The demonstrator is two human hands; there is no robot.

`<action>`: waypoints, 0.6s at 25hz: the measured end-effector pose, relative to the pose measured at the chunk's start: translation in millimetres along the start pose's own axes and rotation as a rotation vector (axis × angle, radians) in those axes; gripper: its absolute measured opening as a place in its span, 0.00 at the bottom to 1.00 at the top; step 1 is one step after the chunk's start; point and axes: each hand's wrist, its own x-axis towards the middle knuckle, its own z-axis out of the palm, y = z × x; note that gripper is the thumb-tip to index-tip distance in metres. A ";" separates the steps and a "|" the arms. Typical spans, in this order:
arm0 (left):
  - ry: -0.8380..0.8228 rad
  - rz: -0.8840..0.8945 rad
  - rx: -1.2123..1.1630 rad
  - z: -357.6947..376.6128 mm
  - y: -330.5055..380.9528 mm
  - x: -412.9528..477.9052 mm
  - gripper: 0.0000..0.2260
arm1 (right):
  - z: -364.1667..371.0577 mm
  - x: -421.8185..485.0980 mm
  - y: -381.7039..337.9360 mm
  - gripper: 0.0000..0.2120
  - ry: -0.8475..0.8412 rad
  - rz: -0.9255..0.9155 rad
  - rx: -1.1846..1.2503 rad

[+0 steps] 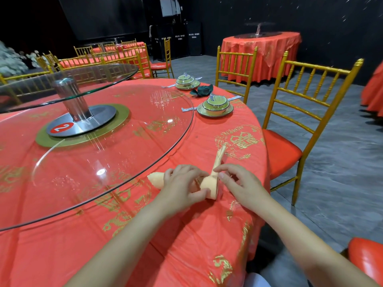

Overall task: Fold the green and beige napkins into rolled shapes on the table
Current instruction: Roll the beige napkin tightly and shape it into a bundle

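Head view, near edge of the table [266,172]: the beige napkin [209,185] lies on the red tablecloth [186,245] just outside the rim of the glass turntable [124,154], partly rolled, one loose tail pointing toward the far edge. The left hand [182,187] is curled round the roll; the right hand [240,183] pinches the base of the tail. The green napkin [204,90] sits rolled at the far edge between two bowl sets [215,105]. If the left hand eases, I'd expect the roll to spring loose; a hard tug on the tail could crease the slick tablecloth. Readable: a white "2" on the red label [61,127] at the turntable's base; blue print on the bowl sets is too small to read
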 end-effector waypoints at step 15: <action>0.200 0.106 0.130 11.6 -8.4 9.8 0.16 | -3.3 30.4 14.1 0.08 0.037 0.068 -0.117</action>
